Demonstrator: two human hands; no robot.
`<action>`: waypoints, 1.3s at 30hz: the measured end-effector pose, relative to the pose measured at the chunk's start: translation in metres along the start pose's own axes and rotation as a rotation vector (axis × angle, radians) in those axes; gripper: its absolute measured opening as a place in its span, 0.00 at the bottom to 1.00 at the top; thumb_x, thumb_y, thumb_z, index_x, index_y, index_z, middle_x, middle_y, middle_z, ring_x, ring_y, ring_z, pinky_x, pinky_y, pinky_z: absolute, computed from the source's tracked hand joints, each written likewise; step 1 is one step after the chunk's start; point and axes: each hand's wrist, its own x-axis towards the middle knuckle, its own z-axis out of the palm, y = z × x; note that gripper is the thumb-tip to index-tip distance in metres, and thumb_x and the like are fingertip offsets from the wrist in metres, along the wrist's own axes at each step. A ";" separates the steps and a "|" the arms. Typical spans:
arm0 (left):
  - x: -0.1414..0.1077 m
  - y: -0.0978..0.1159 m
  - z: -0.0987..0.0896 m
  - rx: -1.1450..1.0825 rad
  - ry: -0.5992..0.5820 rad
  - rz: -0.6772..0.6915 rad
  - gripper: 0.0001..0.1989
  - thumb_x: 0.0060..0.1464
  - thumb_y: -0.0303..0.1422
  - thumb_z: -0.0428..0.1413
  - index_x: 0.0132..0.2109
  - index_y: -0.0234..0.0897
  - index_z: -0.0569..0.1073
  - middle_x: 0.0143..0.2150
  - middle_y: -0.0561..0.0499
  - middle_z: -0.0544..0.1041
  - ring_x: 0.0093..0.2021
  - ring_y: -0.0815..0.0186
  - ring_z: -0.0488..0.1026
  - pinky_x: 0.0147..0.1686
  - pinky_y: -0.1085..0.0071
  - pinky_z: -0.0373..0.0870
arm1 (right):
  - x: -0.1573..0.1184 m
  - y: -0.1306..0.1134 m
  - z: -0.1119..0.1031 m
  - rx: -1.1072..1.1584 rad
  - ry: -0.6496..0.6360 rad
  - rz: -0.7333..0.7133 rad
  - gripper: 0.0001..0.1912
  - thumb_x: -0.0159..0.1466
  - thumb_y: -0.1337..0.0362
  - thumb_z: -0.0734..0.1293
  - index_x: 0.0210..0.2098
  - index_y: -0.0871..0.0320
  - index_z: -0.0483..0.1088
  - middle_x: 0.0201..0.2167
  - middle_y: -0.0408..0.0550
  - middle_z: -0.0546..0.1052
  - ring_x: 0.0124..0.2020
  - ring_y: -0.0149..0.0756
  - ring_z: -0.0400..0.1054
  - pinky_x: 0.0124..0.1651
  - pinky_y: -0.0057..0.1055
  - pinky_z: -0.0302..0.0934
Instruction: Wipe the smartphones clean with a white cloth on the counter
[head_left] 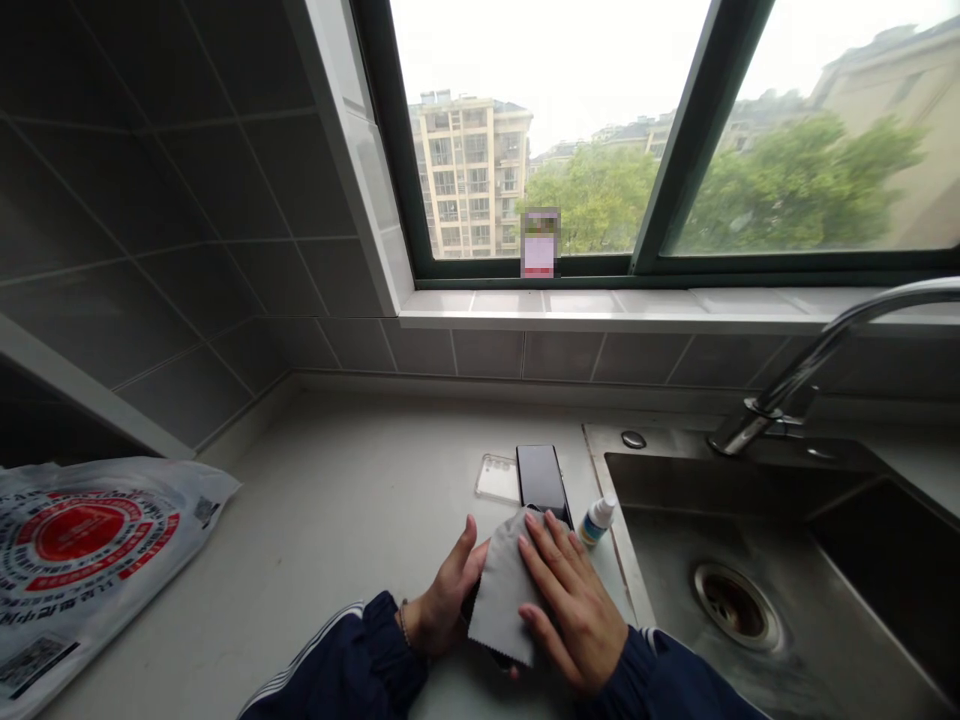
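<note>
My left hand (444,598) is closed around the left edge of a dark flat object (498,658), mostly hidden under a grey cloth (504,600) with zigzag-cut edges. Only a dark edge and corner show, too little to name it. On top of the cloth lies my right hand (566,605), flat, its fingers stretched out and the thumb apart. Just beyond the hands a black smartphone (541,478) rests on the counter, its near end partly covered. A clear phone case (498,478) is left of it. Right of it stands a small white-capped bottle (597,521).
A steel sink (675,540) with a drain (736,605) and a chrome faucet (757,410) lies to the right. On the pale counter (300,520), a white plastic bag (97,560) with red print sits at far left. A window with a ledge (637,308) is behind.
</note>
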 end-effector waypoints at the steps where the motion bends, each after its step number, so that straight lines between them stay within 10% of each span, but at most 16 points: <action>1: -0.001 0.001 0.001 0.000 0.020 0.003 0.39 0.59 0.58 0.36 0.68 0.37 0.56 0.52 0.37 0.76 0.46 0.52 0.76 0.45 0.59 0.69 | 0.000 0.000 -0.001 -0.001 -0.004 -0.008 0.33 0.69 0.60 0.58 0.70 0.63 0.46 0.70 0.57 0.47 0.70 0.58 0.39 0.64 0.55 0.52; 7: 0.001 -0.002 -0.001 -0.029 0.005 0.015 0.38 0.60 0.56 0.38 0.67 0.36 0.57 0.52 0.38 0.76 0.48 0.54 0.75 0.50 0.59 0.66 | 0.000 -0.007 0.000 -0.021 -0.017 -0.047 0.32 0.70 0.59 0.57 0.69 0.65 0.47 0.70 0.60 0.48 0.70 0.59 0.40 0.64 0.54 0.52; 13: 0.008 -0.005 -0.011 -0.196 -0.007 0.020 0.42 0.57 0.59 0.39 0.68 0.33 0.55 0.50 0.36 0.76 0.47 0.53 0.76 0.51 0.59 0.66 | -0.007 -0.025 0.014 -0.064 -0.008 -0.280 0.41 0.67 0.38 0.51 0.68 0.62 0.52 0.69 0.56 0.53 0.69 0.53 0.46 0.66 0.44 0.50; 20: 0.000 0.001 0.000 -0.083 -0.050 0.039 0.39 0.60 0.57 0.37 0.69 0.36 0.53 0.54 0.37 0.74 0.51 0.53 0.74 0.54 0.57 0.62 | 0.001 -0.006 -0.004 -0.184 0.013 -0.021 0.31 0.69 0.60 0.57 0.69 0.65 0.49 0.69 0.59 0.50 0.70 0.56 0.41 0.67 0.51 0.41; 39: -0.001 0.001 -0.005 -0.124 -0.046 0.083 0.40 0.59 0.59 0.37 0.70 0.38 0.50 0.56 0.38 0.73 0.53 0.52 0.73 0.57 0.57 0.60 | -0.002 -0.022 -0.003 -0.137 -0.078 -0.197 0.36 0.69 0.45 0.55 0.69 0.59 0.51 0.69 0.51 0.51 0.70 0.54 0.42 0.69 0.52 0.24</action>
